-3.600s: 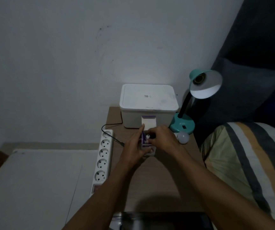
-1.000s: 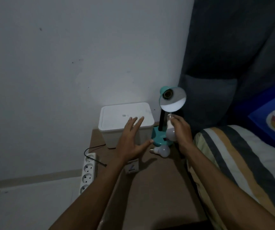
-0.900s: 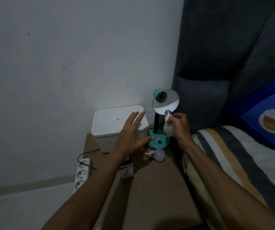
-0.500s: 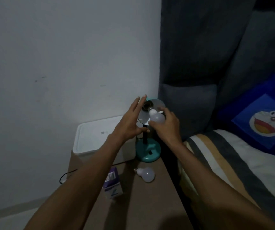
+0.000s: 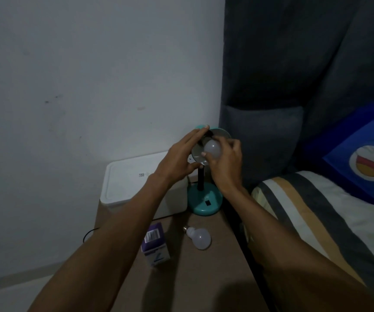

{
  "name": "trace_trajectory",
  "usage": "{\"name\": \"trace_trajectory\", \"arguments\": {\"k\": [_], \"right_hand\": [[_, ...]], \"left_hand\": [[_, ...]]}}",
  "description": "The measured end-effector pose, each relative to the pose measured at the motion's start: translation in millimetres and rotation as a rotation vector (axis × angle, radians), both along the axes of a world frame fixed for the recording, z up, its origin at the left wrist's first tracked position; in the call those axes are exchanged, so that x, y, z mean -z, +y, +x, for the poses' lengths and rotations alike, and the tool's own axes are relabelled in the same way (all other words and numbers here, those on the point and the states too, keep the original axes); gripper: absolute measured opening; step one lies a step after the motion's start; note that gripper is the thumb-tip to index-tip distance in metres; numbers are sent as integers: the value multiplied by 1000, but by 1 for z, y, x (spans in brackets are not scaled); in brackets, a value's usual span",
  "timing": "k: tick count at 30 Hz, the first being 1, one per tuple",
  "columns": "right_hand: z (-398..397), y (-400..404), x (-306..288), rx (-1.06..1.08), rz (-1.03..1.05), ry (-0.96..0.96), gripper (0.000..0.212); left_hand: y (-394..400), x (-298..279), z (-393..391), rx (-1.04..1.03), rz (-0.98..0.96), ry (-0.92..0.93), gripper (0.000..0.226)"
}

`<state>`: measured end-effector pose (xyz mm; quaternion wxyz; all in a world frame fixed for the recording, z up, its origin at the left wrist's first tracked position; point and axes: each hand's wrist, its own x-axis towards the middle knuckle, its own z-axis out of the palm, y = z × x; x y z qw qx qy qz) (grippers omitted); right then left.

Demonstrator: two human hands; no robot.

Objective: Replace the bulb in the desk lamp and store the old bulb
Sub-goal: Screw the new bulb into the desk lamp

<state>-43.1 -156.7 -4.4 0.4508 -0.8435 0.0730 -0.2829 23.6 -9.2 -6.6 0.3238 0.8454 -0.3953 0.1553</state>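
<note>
A teal desk lamp [image 5: 205,201] stands at the back of the brown bedside table [image 5: 195,280], its shade tipped toward me. My left hand [image 5: 179,158] grips the left rim of the lamp shade [image 5: 223,133]. My right hand [image 5: 226,163] holds a white bulb [image 5: 212,147] inside the shade, its base pointing into the socket; the socket itself is hidden. A second white bulb [image 5: 199,238] lies on its side on the table in front of the lamp base. A purple and white bulb box [image 5: 155,247] stands just left of it.
A white lidded storage box [image 5: 127,183] sits left of the lamp against the wall. A black cable [image 5: 90,233] runs off the table's left edge. On the right are a striped bed cover [image 5: 316,221], a dark headboard and a blue cartoon cushion [image 5: 368,158].
My right hand has pushed the bulb deeper into the shade, and my left hand has closed on the shade's rim. The camera has moved closer.
</note>
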Motion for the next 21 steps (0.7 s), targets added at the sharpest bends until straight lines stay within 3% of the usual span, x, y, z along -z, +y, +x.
{"name": "trace_trajectory", "arguments": {"k": [7,11,16,21], "right_hand": [[-1,2,3,-10,-77,-3,59],[2,4,-2,20,-55,-5,48],[1,6,0,45,-77,45,54],[6,5,-2,83,4,69,53]], "left_hand": [[0,-5,0,6,-19,13,101],[1,-4,0,6,-42,15,98],[0,-2,3,1,-39,31,101],[1,-1,3,-1,-27,21,102]]}}
